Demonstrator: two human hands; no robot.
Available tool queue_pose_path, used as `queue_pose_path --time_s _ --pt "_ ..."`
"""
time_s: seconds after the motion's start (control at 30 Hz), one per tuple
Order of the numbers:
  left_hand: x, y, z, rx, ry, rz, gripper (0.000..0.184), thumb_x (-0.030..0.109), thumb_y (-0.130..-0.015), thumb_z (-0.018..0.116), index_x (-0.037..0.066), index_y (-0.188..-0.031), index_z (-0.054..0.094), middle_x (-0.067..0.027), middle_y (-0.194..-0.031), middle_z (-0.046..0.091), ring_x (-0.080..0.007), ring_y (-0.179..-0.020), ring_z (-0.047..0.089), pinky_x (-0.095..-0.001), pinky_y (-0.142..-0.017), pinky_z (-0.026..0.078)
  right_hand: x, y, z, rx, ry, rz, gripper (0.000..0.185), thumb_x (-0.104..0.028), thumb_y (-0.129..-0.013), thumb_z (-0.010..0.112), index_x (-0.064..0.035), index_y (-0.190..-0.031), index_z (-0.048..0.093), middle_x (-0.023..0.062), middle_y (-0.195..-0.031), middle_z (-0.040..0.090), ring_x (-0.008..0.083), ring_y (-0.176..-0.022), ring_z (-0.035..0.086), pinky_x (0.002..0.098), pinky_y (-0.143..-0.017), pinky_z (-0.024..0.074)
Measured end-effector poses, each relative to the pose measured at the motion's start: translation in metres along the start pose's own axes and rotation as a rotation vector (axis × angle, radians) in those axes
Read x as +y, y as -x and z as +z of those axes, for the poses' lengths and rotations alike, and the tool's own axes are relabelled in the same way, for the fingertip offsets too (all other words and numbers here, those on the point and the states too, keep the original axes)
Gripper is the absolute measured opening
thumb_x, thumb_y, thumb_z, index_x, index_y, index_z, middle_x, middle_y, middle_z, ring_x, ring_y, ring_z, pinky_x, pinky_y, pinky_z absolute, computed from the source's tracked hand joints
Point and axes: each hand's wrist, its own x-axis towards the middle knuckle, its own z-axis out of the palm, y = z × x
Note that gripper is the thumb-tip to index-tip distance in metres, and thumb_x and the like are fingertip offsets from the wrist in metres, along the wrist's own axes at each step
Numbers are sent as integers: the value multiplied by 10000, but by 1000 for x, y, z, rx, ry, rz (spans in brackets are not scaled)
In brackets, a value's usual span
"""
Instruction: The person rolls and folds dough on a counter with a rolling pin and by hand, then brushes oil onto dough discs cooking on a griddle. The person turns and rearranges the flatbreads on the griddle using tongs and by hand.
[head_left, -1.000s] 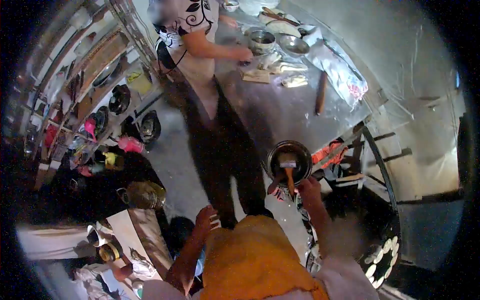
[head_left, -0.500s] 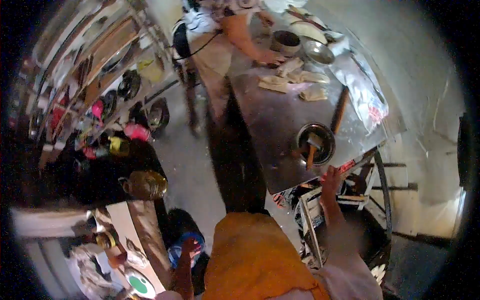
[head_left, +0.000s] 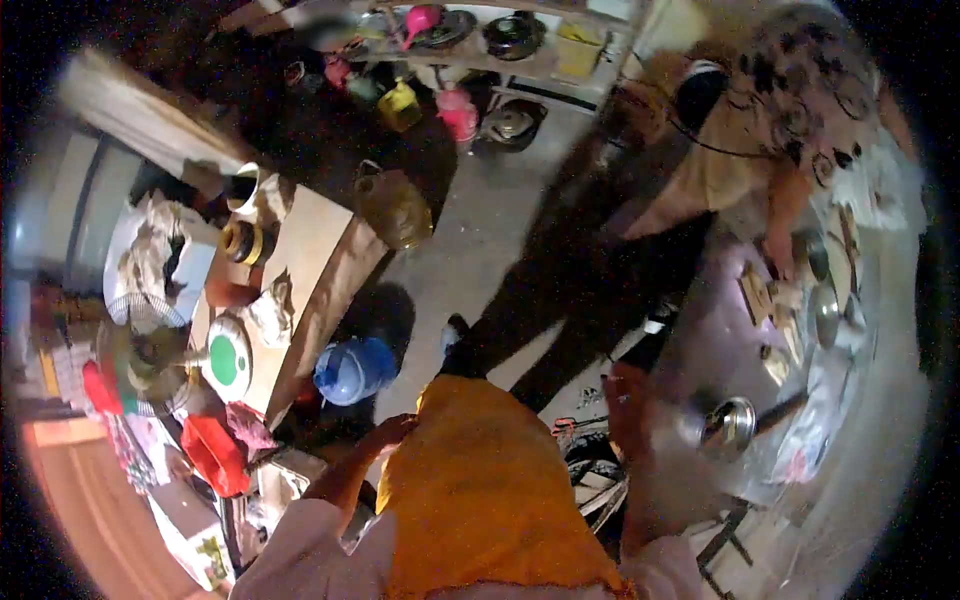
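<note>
My left hand [head_left: 396, 432] hangs low beside the left edge of the orange apron [head_left: 480, 480] I wear. Its fingers are partly hidden, and nothing shows clearly in it. Blurred, my right hand [head_left: 630, 385] is near the near-left edge of the metal table [head_left: 690, 350]. On that table a metal bowl [head_left: 740, 418] has a tool in it, with a dark wooden stick [head_left: 782, 411] beside it. Pale flat pieces [head_left: 757, 295] lie farther up the table, close to another person's hand [head_left: 780, 258].
A blue water jug [head_left: 358, 370] stands on the floor to the left. Beside it is a wooden table [head_left: 310, 235] with a green-centred round white item [head_left: 229, 358]. A golden bag [head_left: 397, 210] sits farther off. Shelves with pans [head_left: 513, 37] line the back. The other person [head_left: 810, 100] stands at right.
My view has swung left, bringing more of the floor and wooden table into sight. My right hand has left the red item at the table's edge; my left hand is now by the apron.
</note>
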Motion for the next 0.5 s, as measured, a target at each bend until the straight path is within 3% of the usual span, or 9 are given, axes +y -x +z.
queue_pose_path --time_s 0.07,0.13,0.23,0.27,0.33,0.37,0.43,0.5 --pt "-45 -1 -18 21 132 26 367 302 -1028 537 122 -1340 609 -116 -1406 566 -300 -1253 564 -381 -1055 459 -47 -25 28 -147 89 92 380 -276 -966 668 -46 -1260 599 149 -1260 624 211 -1003 663 348 -737 549" --pt "-117 -28 -30 69 153 8 357 302 -1023 542 121 -1320 623 -119 -1357 602 -296 -1222 588 -378 -1042 467 -49 -43 62 -296 148 -122 347 -173 -903 745 -29 -1196 628 172 -1190 649 253 -954 682 382 -702 555" --pt "-273 -112 -67 177 -49 126 390 295 -971 629 83 -1299 624 -95 -1181 705 -260 -1097 659 -365 -980 500 -76 -85 94 -397 181 -239 342 -221 -924 719 -25 -1190 628 177 -1172 653 278 -922 678 385 -703 548" --pt "-287 -125 -81 201 -41 154 401 306 -961 640 84 -1294 625 -96 -1184 701 -259 -1095 659 -365 -955 510 -88 -99 101 -476 395 -87 361 -254 -935 695 -22 -1201 620 194 -1152 653 305 -920 673 395 -732 553" --pt "-282 -143 -86 185 433 222 385 275 -951 632 87 -1286 620 -103 -1163 696 -240 -1041 656 -349 -874 519 -135 -134 108 -533 472 -123 377 -273 -938 686 -19 -1208 614 198 -1150 651 323 -930 670 405 -758 554" --pt "-264 -154 -92 136 891 259 361 233 -952 614 89 -1283 615 -110 -1140 695 -222 -989 654 -333 -817 518 -155 -150 113 -574 525 -160 395 -292 -941 677 -17 -1214 608 201 -1147 648 341 -939 668 415 -784 554" --pt "-185 -173 -136 511 -159 386 363 172 -949 608 42 -1287 591 -108 -1126 689 -194 -922 637 -316 -788 516 -160 -180 129 -603 675 -258 407 -299 -942 675 -17 -1225 601 204 -1140 648 356 -956 666 429 -809 552" --pt "-109 -169 -175 591 -54 424 347 152 -955 597 22 -1277 588 -118 -1121 686 -206 -925 641 -331 -798 522 -160 -222 144 -647 819 -381 419 -306 -943 673 -16 -1235 593 207 -1134 648 371 -973 664 443 -834 550"
